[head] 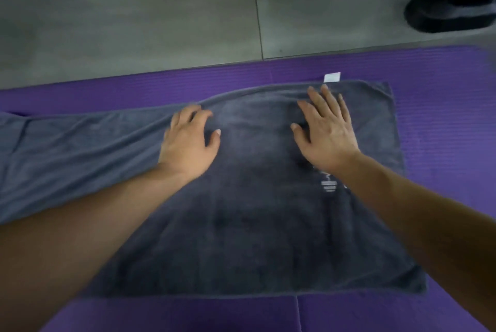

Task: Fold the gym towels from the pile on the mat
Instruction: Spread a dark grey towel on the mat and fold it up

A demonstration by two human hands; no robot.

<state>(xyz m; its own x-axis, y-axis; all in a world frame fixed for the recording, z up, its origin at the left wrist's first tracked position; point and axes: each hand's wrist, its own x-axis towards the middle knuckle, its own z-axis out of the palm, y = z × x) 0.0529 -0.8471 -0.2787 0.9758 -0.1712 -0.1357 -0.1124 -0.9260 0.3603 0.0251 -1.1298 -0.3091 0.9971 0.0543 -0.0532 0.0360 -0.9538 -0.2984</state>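
Note:
A grey gym towel (255, 211) lies spread flat on the purple mat (442, 117), running off the left edge of the view. A white label (332, 77) sticks out at its far edge. My left hand (189, 141) rests on the towel near the far edge, fingers curled into a raised fold of cloth. My right hand (326, 127) lies flat on the towel with fingers spread, just below the label. White printed marks (329, 185) show beside my right wrist. No pile of towels is in view.
Grey tiled floor (134, 9) lies beyond the mat's far edge. A black base of gym equipment (451, 7) stands on the floor at the top right. A seam (296, 313) divides the mat near me.

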